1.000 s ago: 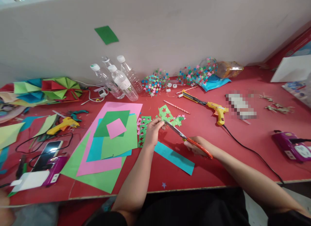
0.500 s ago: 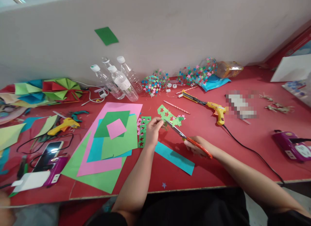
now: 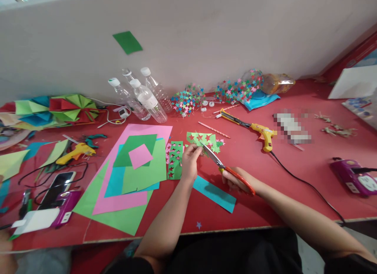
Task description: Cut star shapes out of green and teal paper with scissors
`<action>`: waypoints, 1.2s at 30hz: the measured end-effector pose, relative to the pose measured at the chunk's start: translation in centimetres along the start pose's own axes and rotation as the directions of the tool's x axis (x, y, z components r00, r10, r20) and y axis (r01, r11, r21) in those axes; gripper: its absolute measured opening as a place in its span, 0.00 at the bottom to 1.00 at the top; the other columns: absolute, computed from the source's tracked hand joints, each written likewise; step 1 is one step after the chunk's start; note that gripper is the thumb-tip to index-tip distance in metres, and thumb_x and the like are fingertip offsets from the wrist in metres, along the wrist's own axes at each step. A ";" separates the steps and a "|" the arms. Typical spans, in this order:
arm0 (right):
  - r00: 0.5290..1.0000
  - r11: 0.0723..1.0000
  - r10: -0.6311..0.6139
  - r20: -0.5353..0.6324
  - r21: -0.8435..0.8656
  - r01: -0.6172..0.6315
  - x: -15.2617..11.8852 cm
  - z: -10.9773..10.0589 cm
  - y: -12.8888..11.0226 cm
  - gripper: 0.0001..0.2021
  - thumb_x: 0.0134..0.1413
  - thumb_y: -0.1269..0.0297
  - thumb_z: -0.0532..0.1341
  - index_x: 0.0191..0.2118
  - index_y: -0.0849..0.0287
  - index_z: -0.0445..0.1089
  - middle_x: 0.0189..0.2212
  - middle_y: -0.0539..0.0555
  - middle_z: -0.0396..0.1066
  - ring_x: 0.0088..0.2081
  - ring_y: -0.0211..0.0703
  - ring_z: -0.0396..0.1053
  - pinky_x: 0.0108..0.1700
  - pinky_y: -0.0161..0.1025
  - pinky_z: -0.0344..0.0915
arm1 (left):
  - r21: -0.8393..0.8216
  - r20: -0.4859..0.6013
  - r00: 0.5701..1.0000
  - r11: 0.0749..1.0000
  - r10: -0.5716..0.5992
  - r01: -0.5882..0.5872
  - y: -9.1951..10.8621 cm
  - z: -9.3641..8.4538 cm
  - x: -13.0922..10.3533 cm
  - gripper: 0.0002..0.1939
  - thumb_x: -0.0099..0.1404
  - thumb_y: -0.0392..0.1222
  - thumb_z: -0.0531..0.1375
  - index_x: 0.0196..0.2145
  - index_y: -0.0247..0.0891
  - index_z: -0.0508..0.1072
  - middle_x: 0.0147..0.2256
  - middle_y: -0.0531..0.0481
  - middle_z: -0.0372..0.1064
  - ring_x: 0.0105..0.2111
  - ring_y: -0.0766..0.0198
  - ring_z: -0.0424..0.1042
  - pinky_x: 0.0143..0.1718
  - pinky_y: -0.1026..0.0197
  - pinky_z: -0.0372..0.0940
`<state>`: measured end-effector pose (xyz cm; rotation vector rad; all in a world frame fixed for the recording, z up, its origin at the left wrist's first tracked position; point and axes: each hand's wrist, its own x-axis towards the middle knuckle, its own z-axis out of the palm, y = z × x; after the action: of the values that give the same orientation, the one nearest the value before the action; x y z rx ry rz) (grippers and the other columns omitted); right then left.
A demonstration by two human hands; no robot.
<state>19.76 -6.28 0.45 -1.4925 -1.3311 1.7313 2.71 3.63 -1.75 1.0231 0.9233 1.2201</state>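
Scissors (image 3: 214,157) gripped in right hand (image 3: 236,178), blades at green paper (image 3: 195,139) just beyond blue strip (image 3: 215,194); left hand (image 3: 190,164) pinches the paper, also beyond strip. From here, looks mid-cut. Next move calls for firm pinch, blades clear of skin.

Scissors (image 3: 217,160) have smooth metal blades, glossy plastic handles. Held green sheet (image 3: 212,139) looks matt paper. Bottles (image 3: 160,114): shiny plastic.

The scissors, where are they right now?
In the head view, the scissors are in the right hand, just right of the middle, blades pointing toward the left hand, near the blue paper strip.
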 end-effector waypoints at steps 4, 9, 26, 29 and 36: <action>1.000 1.000 0.008 -0.012 0.007 -0.008 0.0 0.2 -0.1 0.30 0.50 0.32 0.53 0.25 0.59 0.63 0.12 0.44 0.56 0.13 0.31 0.55 0.15 0.30 0.53 | -0.050 -0.025 1.000 0.999 -0.017 0.015 -0.1 0.4 -0.2 0.09 0.58 0.41 0.62 0.24 0.38 0.69 0.22 0.57 0.62 0.26 0.70 0.63 0.33 0.67 0.59; 1.000 1.000 0.013 -0.027 0.006 -0.013 0.2 0.3 0.2 0.31 0.49 0.31 0.52 0.24 0.59 0.63 0.10 0.44 0.56 0.12 0.32 0.56 0.15 0.31 0.54 | -0.087 -0.037 0.999 0.996 -0.036 0.033 0.0 0.7 -0.3 0.09 0.57 0.41 0.63 0.23 0.38 0.69 0.21 0.57 0.61 0.25 0.71 0.63 0.32 0.66 0.59; 0.990 0.995 0.100 -0.096 -0.012 -0.101 0.0 0.7 -0.6 0.31 0.46 0.30 0.53 0.22 0.58 0.60 0.10 0.44 0.57 0.10 0.31 0.55 0.12 0.30 0.51 | -0.083 -0.030 0.999 0.996 -0.038 0.035 -0.1 0.6 -0.3 0.10 0.57 0.42 0.63 0.22 0.38 0.67 0.21 0.57 0.60 0.25 0.70 0.62 0.31 0.66 0.59; 0.990 0.994 0.103 -0.100 -0.016 -0.105 0.0 0.6 -0.6 0.31 0.46 0.30 0.54 0.22 0.58 0.60 0.11 0.44 0.57 0.10 0.31 0.55 0.11 0.30 0.51 | -0.076 -0.022 0.999 0.997 -0.031 0.030 -0.1 0.6 -0.2 0.10 0.57 0.41 0.63 0.22 0.38 0.67 0.21 0.57 0.60 0.25 0.70 0.62 0.32 0.66 0.59; 0.991 0.994 0.089 -0.100 -0.050 -0.094 0.0 0.3 -0.5 0.30 0.46 0.31 0.55 0.23 0.58 0.60 0.12 0.44 0.57 0.10 0.30 0.54 0.10 0.29 0.52 | -0.054 -0.040 0.999 0.998 -0.018 0.016 0.1 0.5 0.0 0.08 0.56 0.39 0.61 0.22 0.38 0.67 0.21 0.57 0.60 0.25 0.70 0.62 0.31 0.66 0.59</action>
<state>19.39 -6.14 0.90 -1.6708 -1.2872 1.6660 3.16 3.62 -1.56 0.9495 0.9233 1.2489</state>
